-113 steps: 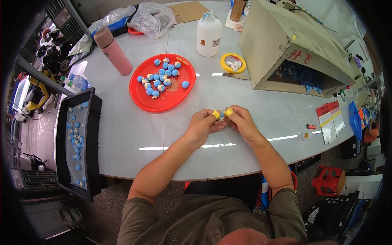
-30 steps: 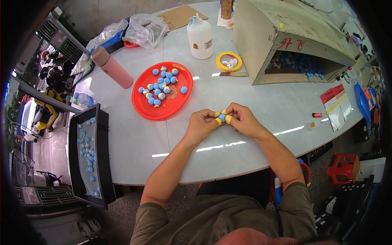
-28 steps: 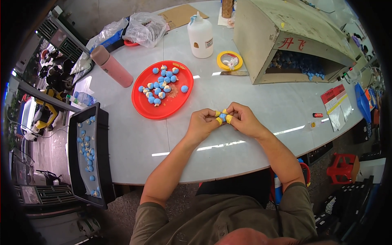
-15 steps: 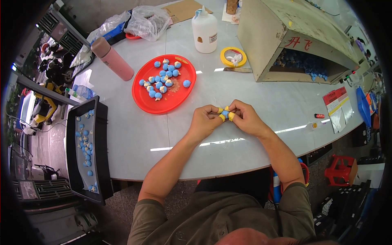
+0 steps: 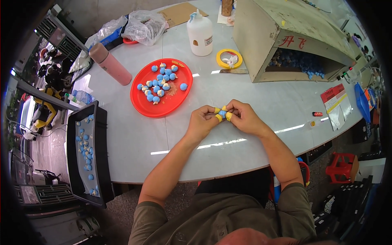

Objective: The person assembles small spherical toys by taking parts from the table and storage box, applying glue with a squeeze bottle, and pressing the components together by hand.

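Between my two hands, above the table, is a small blue ball-shaped piece (image 5: pixel 222 114). My left hand (image 5: pixel 202 121) pinches it from the left with thumb and forefinger. My right hand (image 5: pixel 245 117) pinches it from the right in the same way. Yellow tape wraps the thumb and forefinger tips of both hands. Most of the piece is hidden by the fingers. Beyond my left hand lies a round red tray (image 5: pixel 141 104) with several blue balls (image 5: pixel 167 77), many with cream-coloured bits on them.
At the left edge hangs a black bin (image 5: pixel 103 163) with more blue balls. A pink flask (image 5: pixel 116 70), a white squeeze bottle (image 5: pixel 200 38) and a yellow tape roll (image 5: pixel 220 62) stand or lie farther back, beside a blade (image 5: pixel 232 71). An open-fronted metal box (image 5: pixel 261 53) holds blue pieces.
The view has shifted slightly, so things on the table appear a little displaced. Both hands keep their pinch on the blue piece, with only small finger movements.
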{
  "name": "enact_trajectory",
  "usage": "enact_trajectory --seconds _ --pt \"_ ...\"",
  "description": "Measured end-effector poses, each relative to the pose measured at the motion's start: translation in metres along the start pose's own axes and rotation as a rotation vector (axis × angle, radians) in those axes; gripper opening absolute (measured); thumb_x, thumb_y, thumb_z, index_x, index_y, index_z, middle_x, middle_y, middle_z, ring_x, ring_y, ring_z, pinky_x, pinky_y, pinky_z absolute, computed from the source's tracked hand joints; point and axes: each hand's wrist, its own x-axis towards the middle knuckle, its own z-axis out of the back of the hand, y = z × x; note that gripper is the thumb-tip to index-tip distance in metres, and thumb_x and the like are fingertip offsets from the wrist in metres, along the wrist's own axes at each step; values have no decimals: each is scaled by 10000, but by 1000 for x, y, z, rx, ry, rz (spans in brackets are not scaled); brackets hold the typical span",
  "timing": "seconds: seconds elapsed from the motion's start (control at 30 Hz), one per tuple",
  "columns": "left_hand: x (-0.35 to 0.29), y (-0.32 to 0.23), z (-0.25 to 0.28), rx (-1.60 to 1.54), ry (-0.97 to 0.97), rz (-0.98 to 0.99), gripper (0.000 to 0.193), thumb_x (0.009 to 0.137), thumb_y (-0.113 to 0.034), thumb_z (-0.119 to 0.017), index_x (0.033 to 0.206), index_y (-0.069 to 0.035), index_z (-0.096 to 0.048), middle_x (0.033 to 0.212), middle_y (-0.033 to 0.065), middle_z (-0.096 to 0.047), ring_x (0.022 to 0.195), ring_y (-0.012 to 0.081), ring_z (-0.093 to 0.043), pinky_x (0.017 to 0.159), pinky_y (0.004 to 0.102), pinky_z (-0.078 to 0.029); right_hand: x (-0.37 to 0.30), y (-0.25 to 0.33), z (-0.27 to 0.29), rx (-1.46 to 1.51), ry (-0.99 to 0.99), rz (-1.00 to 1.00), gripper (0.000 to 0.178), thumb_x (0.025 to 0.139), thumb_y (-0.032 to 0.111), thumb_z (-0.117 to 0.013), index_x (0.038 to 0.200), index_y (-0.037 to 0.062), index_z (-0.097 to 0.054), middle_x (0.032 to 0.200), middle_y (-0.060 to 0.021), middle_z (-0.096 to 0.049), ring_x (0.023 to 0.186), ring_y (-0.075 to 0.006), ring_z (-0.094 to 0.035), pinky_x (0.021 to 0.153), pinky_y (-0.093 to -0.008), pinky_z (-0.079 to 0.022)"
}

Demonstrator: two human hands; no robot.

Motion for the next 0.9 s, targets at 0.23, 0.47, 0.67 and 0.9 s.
enact_trajectory --seconds 0.23,0.47,0.67,0.9 --pt "-1 -2 1 -90 26 24 216 861 44 -596 1068 92 -560 1040 171 -652 941 201 -666 818 263 -548 -1 5 4 59 37 -38 188 837 -70 -512 1018 -30 -542 857 -67 -637 700 -66 -565 598 -227 -453" --pt "-3 -11 -2 12 42 139 254 900 -17 -589 1119 105 -553 1083 181 -635 984 252 -664 864 300 -554 0 -3 3 55 21 33 168 844 -59 -504 1003 -18 -540 857 -63 -632 656 -65 -551 564 -216 -451" --pt "-1 1 0 -19 18 21 249 866 49 -587 1103 116 -555 1032 176 -654 920 194 -674 782 241 -544 2 1 3 165 51 -104 130 857 -44 -489 974 -2 -526 823 -45 -608 606 -69 -529 533 -221 -445" --pt "-1 5 4 92 22 1 172 861 31 -634 1015 103 -609 993 145 -660 939 203 -668 818 263 -547 -1 -1 2 139 69 -102 123 864 -56 -488 970 1 -512 784 -46 -586 594 -75 -517 525 -232 -421"
